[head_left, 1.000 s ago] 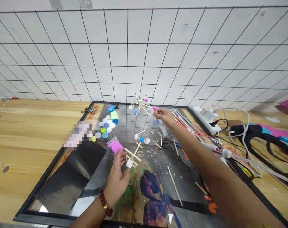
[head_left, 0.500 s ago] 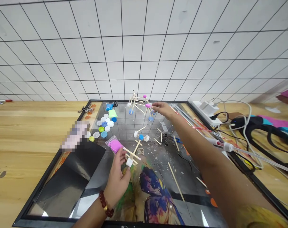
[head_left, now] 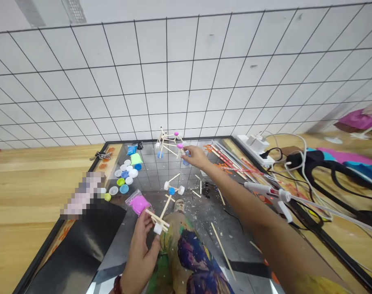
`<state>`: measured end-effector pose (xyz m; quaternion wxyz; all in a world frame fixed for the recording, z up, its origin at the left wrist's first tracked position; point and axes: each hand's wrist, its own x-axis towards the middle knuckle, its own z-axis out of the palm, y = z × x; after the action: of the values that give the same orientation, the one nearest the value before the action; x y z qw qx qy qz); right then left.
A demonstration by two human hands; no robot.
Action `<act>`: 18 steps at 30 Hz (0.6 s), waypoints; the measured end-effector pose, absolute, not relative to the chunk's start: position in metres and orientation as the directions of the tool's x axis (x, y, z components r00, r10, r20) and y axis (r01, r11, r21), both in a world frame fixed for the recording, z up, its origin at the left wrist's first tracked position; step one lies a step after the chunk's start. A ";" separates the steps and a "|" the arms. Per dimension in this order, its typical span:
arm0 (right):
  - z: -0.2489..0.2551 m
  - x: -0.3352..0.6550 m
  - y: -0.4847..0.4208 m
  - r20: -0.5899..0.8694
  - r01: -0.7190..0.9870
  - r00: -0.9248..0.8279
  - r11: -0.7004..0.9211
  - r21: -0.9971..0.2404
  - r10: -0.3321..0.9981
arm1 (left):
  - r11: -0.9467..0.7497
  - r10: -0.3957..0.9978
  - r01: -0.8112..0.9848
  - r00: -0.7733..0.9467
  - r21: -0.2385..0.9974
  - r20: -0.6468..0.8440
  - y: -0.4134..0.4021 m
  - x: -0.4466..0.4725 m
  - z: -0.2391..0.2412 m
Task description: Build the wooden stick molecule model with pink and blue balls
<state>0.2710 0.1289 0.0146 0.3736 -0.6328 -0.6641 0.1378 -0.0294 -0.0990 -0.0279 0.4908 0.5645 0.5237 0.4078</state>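
Observation:
My left hand (head_left: 144,245) is closed around the near end of a small stick model (head_left: 165,208), built of pale wooden sticks with white pieces and a blue cap at its far end. Beside its fingertips lies a clear bag of pink clay (head_left: 139,204). Toward the far edge of the glass top, my right hand (head_left: 194,157) pinches the right side of a standing stick frame (head_left: 169,143). Pink, white and blue lumps join that frame's sticks. Exactly what the right fingertips press on is partly hidden.
Round caps (head_left: 123,189) and a green clay packet (head_left: 136,159) lie at left, near a black sheet (head_left: 81,241). Cut sticks (head_left: 222,250) and crumbs are scattered on the glass. At right are a glue gun (head_left: 267,190), a power strip (head_left: 255,151) and cables. A tiled wall stands behind.
The view has shifted, so the table sits lower and further left. My right fingers have closed in beneath the pink lump of the standing frame. My left hand keeps its hold.

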 end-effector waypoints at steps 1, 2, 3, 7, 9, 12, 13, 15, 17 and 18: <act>0.016 0.270 0.132 0.319 0.740 0.071 0.164 -0.652 0.945 | 0.036 0.992 0.191 0.112 0.981 -0.058 -0.099 -0.029 -0.028; 0.017 0.270 0.135 0.313 0.739 0.071 0.161 -0.654 0.947 | 0.039 0.992 0.190 0.107 0.981 -0.060 -0.099 -0.029 -0.029; 0.018 0.270 0.139 0.306 0.736 0.076 0.154 -0.660 0.949 | 0.040 0.993 0.187 0.104 0.981 -0.061 -0.099 -0.029 -0.029; 0.017 0.278 0.157 0.275 0.700 0.103 0.126 -0.703 0.956 | 0.027 0.994 0.170 0.103 0.985 -0.045 -0.099 -0.029 -0.028; 0.016 0.281 0.164 0.251 0.682 0.108 0.112 -0.723 0.962 | 0.019 0.993 0.175 0.109 0.984 -0.038 -0.099 -0.029 -0.026; 0.015 0.284 0.168 0.221 0.664 0.121 0.087 -0.743 0.968 | 0.010 0.992 0.195 0.125 0.981 -0.035 -0.101 -0.029 -0.026; 0.015 0.284 0.168 0.217 0.659 0.126 0.082 -0.747 0.968 | 0.006 0.991 0.201 0.127 0.980 -0.032 -0.101 -0.029 -0.027; 0.018 0.284 0.164 0.220 0.651 0.137 0.079 -0.755 0.966 | -0.004 0.991 0.203 0.131 0.979 -0.023 -0.101 -0.029 -0.029; 0.023 0.285 0.158 0.229 0.650 0.149 0.079 -0.756 0.962 | -0.013 0.989 0.199 0.146 0.980 -0.017 -0.100 -0.029 -0.031; 0.027 0.285 0.153 0.234 0.654 0.156 0.077 -0.753 0.960 | -0.021 0.987 0.197 0.159 0.980 -0.010 -0.100 -0.029 -0.032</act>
<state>0.2854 0.1526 0.0273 0.3928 -0.6509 -0.6198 0.1946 -0.0288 -0.0996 -0.0324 0.4848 0.5869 0.5042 0.4077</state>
